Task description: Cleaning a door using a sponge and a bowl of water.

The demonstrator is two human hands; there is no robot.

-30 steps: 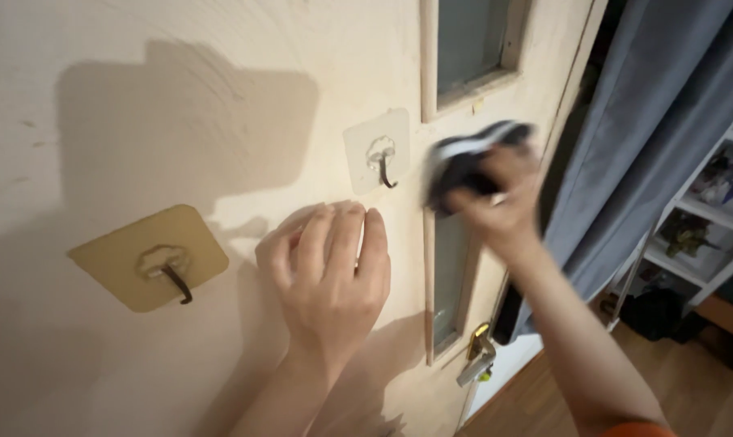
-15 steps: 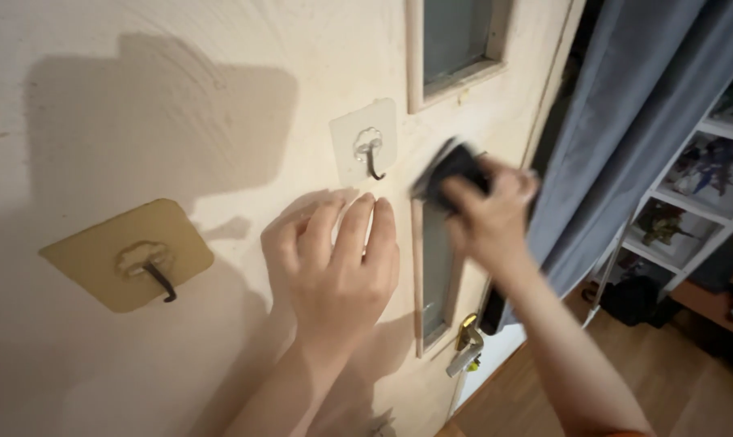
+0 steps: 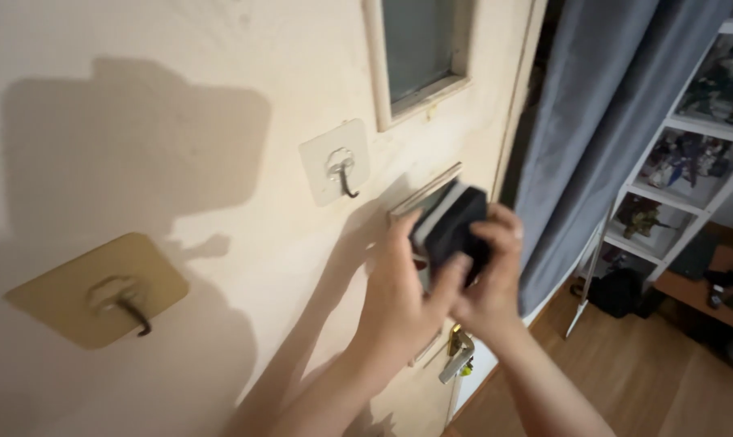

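Both hands closed on a small black block at the door.
The left hand [image 3: 399,299] and right hand [image 3: 488,279] grip the black block [image 3: 451,226] between them, against the cream door [image 3: 221,97] by its lower glass pane, right of the clear stick-on hook [image 3: 336,166]. A firm two-handed hold, kept flat to the surface, would serve best. The door handle [image 3: 457,356] sits below.
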